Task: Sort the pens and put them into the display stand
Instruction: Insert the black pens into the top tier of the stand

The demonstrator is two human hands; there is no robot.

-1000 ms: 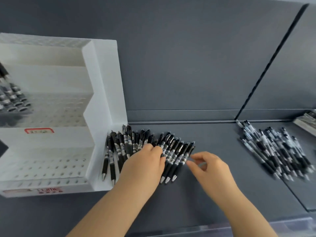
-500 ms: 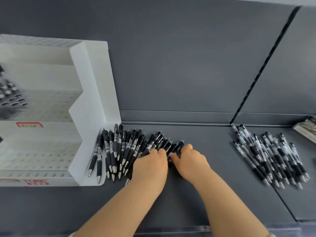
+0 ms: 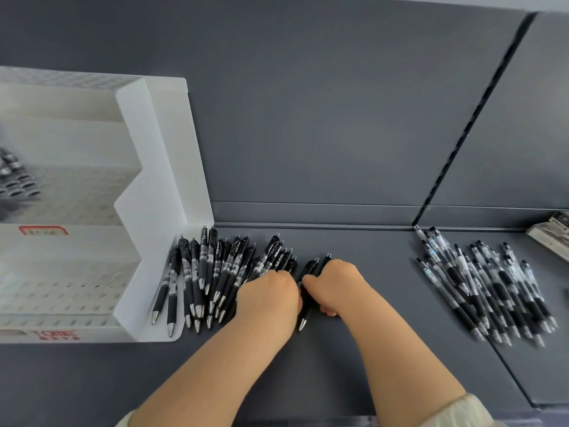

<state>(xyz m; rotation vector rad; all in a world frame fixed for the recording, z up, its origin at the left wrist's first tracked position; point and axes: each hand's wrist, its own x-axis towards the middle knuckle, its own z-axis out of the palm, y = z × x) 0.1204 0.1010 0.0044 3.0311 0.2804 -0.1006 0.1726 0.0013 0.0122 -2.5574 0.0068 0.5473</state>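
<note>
Grey shelf (image 3: 92,380): black, silver-tipped pens (image 3: 212,272) beside white display stand (image 3: 160,180)

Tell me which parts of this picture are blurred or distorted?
Head view: the display stand at the left edge and the right pens are smeared; the middle pens are sharper; the wide lens curves the slotted strip.

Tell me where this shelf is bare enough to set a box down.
Bare: the shelf between the right hand and the clear pens; also the front strip before the stand. Crowded: black pens from stand to left hand.
</note>
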